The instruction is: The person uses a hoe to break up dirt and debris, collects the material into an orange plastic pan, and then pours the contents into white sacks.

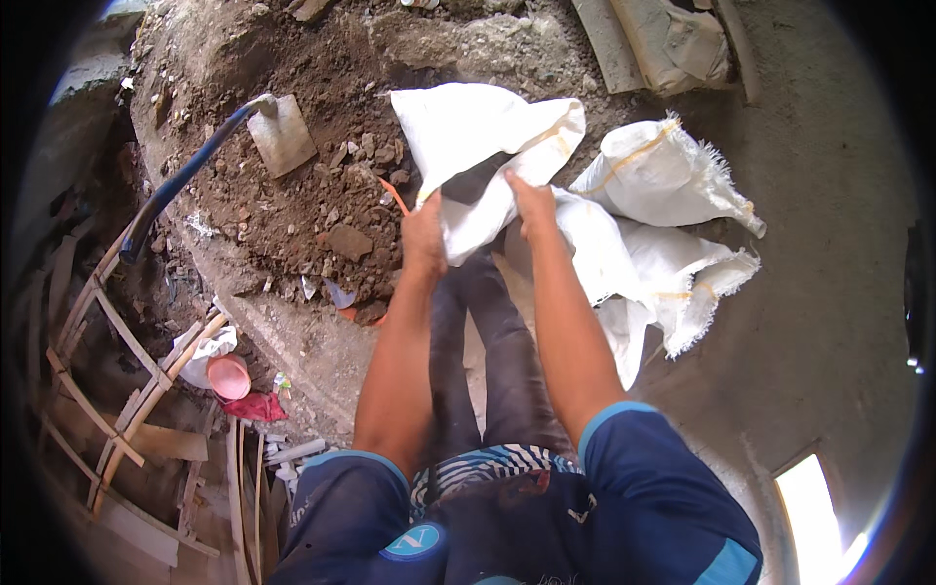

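A white woven sack (pixel 466 125) is stretched out in front of me, its mouth gaping toward my body. My left hand (pixel 423 234) is closed on the left side of its rim, and my right hand (pixel 532 205) grips the rim on the right. The inside of the sack looks dark, and I cannot tell what it holds. Just right of my right forearm lie several other white sacks (pixel 673 263) with frayed ends, bunched together. An orange strip (pixel 394 195) sticks up from the soil beside my left hand; the rest of it is hidden.
Brown soil and rubble (pixel 292 210) heap up ahead and left. On it rests a hoe with a flat metal blade (pixel 282 136) and dark blue handle (pixel 185 175). A wooden lattice (pixel 117 390) and a pink bowl (pixel 228 376) are at left. Curved boards (pixel 673 44) lie far right.
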Motion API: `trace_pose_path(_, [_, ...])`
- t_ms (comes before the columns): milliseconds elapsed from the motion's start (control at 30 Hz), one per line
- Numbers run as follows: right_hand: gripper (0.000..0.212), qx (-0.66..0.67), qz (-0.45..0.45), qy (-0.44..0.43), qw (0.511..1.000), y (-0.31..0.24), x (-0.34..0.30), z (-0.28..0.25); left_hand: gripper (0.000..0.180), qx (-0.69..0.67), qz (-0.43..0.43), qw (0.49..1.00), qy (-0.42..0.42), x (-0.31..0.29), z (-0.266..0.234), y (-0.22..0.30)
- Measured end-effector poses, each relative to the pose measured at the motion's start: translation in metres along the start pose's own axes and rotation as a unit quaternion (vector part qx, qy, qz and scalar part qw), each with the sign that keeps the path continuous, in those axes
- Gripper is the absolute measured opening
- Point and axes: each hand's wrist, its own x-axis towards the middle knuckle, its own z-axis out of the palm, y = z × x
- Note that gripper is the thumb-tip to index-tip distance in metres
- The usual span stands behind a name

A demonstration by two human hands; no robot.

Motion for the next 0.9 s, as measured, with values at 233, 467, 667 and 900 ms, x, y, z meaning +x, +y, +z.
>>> trace_pose_path(233, [0.024,-0.142,-0.001,-0.055,0.988,-0.046,0.012,-0.025,0.056,0.045,0.031,0.996,0.066,0.029,-0.022,0.031])
trace_pose_path(467, [0.035,-0.115,0.113,-0.112,0.981,-0.014,-0.065,-0.035,0.071,0.519,0.139,0.836,0.113,0.077,-0.056,0.077])
trace_pose_path(667, [0.063,-0.269,-0.083,0.06,0.958,-0.013,-0.071,-0.043,0.092,0.734,0.362,0.57,0.068,0.02,0.003,0.087])
trace_pose_path(900, [0.073,-0.062,0.134,-0.159,0.976,0.053,-0.053,0.009,0.076,0.898,0.057,0.43,-0.072,0.057,-0.025,0.045])
